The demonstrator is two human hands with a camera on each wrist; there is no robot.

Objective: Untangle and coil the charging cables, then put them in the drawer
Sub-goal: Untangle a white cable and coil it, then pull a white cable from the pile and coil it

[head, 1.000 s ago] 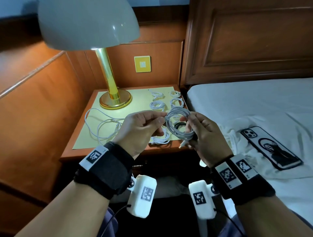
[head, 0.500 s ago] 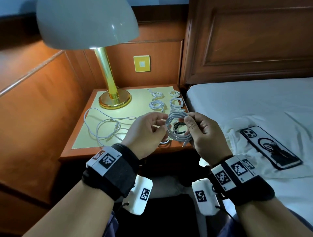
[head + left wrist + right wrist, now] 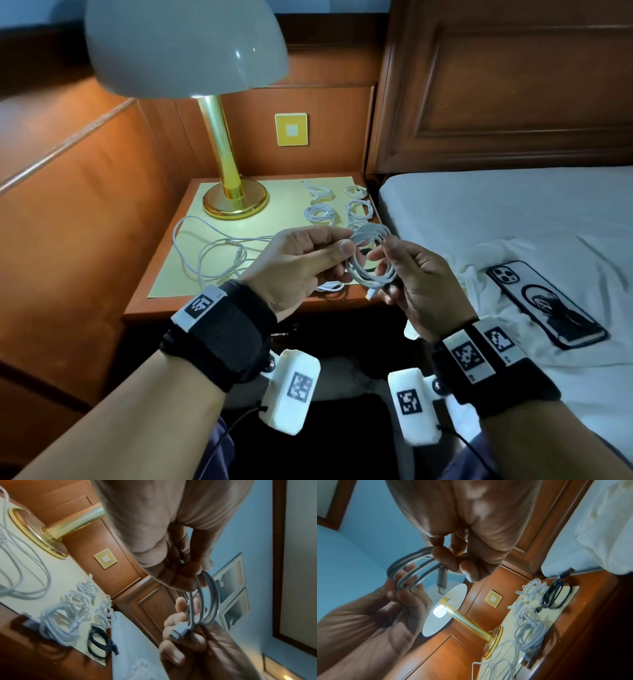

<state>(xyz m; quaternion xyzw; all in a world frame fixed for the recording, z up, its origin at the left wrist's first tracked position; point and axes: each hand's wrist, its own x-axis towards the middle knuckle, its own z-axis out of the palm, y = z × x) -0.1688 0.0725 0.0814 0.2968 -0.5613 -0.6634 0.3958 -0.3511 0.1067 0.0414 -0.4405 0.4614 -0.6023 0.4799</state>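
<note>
A white coil (image 3: 371, 257) is being pinched by both the left hand (image 3: 298, 263) and right hand (image 3: 416, 277); its plug (image 3: 371, 294) is dangling.

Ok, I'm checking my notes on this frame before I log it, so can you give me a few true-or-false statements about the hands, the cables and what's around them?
1. Both hands hold one coiled white cable. True: the left hand and right hand grip opposite sides of the coil.
2. A phone lies on the bed. True.
3. The lamp is switched off. False: it is lit under the shade.
4. Every cable on the nightstand is already coiled. False: a loose cable sprawls on its left side.
5. A black cable lies on the nightstand. True.
6. The held cable's plug is hidden in a fist. False: the plug sticks out in view.
</note>
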